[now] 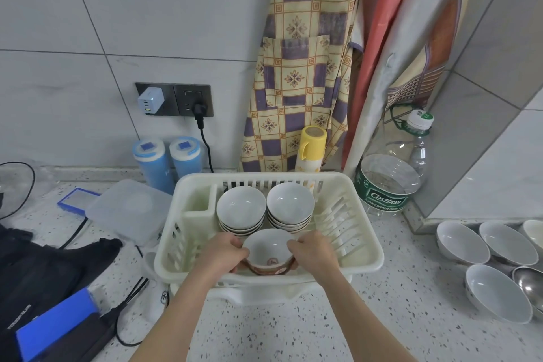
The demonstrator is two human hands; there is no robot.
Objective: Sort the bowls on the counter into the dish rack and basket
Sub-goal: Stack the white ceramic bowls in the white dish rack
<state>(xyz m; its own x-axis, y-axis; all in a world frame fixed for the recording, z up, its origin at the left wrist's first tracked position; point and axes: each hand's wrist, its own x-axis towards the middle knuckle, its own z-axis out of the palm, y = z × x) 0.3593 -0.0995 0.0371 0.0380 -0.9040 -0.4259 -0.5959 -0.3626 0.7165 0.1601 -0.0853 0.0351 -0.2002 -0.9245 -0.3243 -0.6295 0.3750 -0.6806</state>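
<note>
A cream plastic dish rack (364,247) stands in the middle of the speckled counter. Two stacks of white bowls sit in its far part, the left stack (241,209) and the right stack (290,204). My left hand (219,254) and my right hand (314,251) grip opposite sides of a red-patterned bowl (269,250), held low inside the rack's near part. Several more white bowls (496,292) and a steel bowl (531,285) lie on the counter at the right.
A large water bottle (388,182) and a yellow flask (311,148) stand behind the rack. A clear lidded box (129,209), two blue canisters (152,161), a black bag (38,270) and cables fill the left. Aprons hang on the wall.
</note>
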